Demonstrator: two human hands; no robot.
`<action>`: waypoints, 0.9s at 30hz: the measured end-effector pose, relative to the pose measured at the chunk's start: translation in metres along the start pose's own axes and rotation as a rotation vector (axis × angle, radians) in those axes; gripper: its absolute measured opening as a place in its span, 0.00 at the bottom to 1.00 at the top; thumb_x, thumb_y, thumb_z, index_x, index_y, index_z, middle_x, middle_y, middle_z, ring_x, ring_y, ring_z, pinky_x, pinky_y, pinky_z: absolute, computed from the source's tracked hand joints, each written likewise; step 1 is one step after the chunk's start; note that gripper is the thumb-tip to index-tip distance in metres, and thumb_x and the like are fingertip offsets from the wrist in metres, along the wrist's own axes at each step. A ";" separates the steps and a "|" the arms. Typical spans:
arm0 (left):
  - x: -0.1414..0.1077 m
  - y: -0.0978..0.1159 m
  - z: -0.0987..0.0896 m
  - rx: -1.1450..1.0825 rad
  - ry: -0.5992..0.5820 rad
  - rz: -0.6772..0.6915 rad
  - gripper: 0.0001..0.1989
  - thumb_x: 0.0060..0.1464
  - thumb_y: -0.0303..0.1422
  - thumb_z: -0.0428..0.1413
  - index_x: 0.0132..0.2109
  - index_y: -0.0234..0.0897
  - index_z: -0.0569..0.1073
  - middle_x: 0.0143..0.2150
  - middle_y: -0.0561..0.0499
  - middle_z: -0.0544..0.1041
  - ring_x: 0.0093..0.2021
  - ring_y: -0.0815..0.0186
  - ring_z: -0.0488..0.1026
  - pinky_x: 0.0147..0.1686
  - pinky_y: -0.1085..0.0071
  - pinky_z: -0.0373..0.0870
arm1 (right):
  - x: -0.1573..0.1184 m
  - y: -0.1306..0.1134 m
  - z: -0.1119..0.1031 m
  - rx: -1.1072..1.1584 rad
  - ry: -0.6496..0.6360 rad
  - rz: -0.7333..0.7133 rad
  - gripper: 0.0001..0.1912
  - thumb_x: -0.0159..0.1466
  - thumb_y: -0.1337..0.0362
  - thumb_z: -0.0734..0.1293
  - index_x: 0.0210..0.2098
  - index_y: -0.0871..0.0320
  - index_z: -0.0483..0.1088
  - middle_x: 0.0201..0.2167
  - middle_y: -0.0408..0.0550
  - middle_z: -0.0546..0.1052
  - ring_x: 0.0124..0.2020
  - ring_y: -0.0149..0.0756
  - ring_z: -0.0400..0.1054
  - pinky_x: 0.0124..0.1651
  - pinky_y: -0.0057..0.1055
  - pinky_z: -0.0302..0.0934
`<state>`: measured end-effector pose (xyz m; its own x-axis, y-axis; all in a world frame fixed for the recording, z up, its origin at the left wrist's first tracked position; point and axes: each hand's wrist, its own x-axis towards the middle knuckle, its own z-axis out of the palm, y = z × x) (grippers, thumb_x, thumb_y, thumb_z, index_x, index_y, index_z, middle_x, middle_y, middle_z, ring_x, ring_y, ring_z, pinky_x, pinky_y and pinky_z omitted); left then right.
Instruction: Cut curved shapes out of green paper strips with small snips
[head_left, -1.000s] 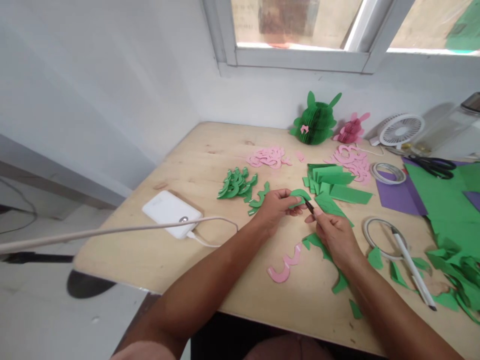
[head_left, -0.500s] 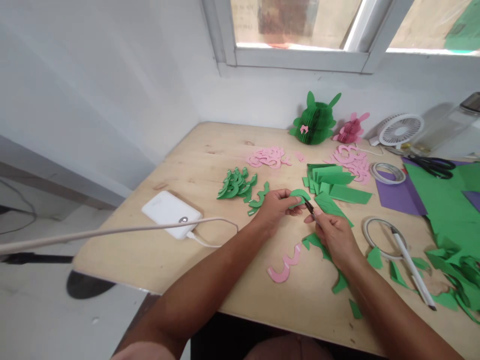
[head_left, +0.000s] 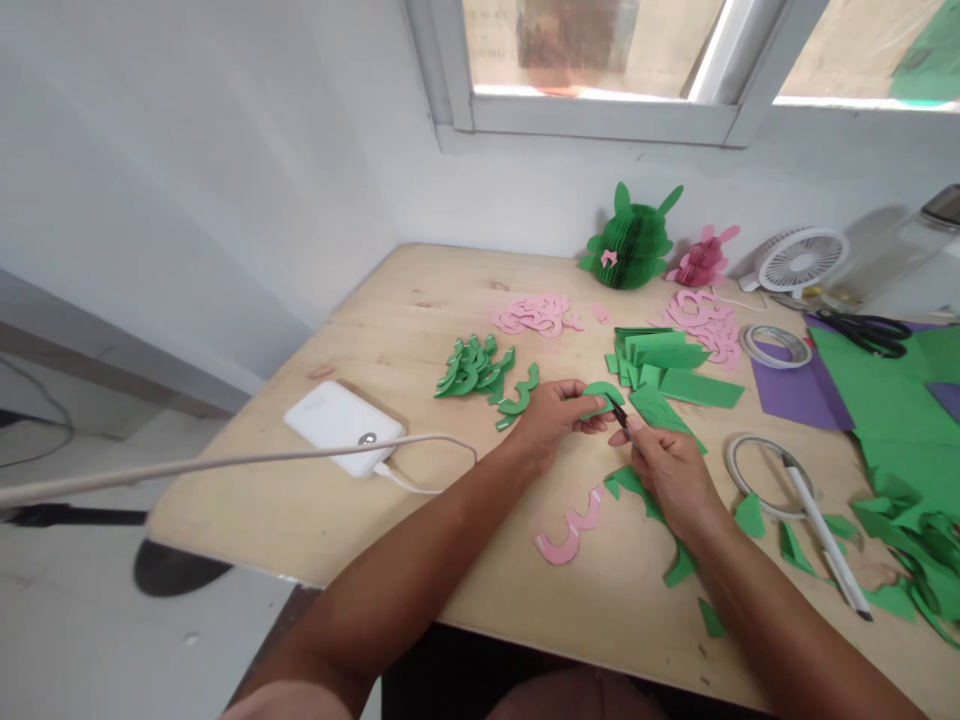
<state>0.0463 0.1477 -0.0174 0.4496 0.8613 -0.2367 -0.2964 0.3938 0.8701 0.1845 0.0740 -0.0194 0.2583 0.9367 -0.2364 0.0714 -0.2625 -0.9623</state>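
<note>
Over the middle of the table, my left hand (head_left: 564,408) pinches a curved green paper piece (head_left: 606,390) between thumb and fingers. My right hand (head_left: 664,460) is closed around a small dark-tipped tool (head_left: 619,412), whose tip meets the green piece; its exact kind is hard to make out. Left of my left hand lie a cut green wavy piece (head_left: 519,397) and a pile of similar green shapes (head_left: 472,368). A pink wavy piece (head_left: 559,548) rests below my hands. Folded green strips (head_left: 660,355) lie just beyond them.
A white power bank (head_left: 330,415) with a cable is at the left. Pink cutouts (head_left: 536,313), a green paper figure (head_left: 634,245), a pink figure (head_left: 703,260) and a white fan (head_left: 802,260) stand or lie behind. Tape (head_left: 775,346), black scissors (head_left: 870,330) and a white pen (head_left: 829,540) are right.
The green piece has shifted and turned slightly in my left hand, and the dark tool tip has moved a little against it. The other objects look unchanged.
</note>
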 end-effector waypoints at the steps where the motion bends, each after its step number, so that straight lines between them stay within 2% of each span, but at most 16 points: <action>1: 0.000 0.001 0.000 0.000 0.000 -0.002 0.08 0.41 0.30 0.63 0.24 0.33 0.72 0.24 0.48 0.78 0.23 0.71 0.71 0.30 0.72 0.66 | 0.000 0.000 0.000 0.001 -0.001 -0.001 0.28 0.53 0.40 0.67 0.25 0.63 0.73 0.12 0.32 0.48 0.15 0.24 0.39 0.17 0.25 0.32; 27: -0.001 0.002 0.000 -0.011 -0.001 -0.011 0.09 0.41 0.30 0.64 0.24 0.33 0.70 0.25 0.48 0.78 0.24 0.71 0.71 0.32 0.71 0.68 | -0.001 -0.002 0.000 0.004 -0.006 0.008 0.26 0.53 0.42 0.67 0.24 0.62 0.73 0.11 0.32 0.49 0.14 0.23 0.39 0.17 0.25 0.32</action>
<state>0.0452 0.1479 -0.0158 0.4539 0.8564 -0.2462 -0.3001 0.4070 0.8627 0.1838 0.0737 -0.0169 0.2530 0.9360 -0.2447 0.0651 -0.2688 -0.9610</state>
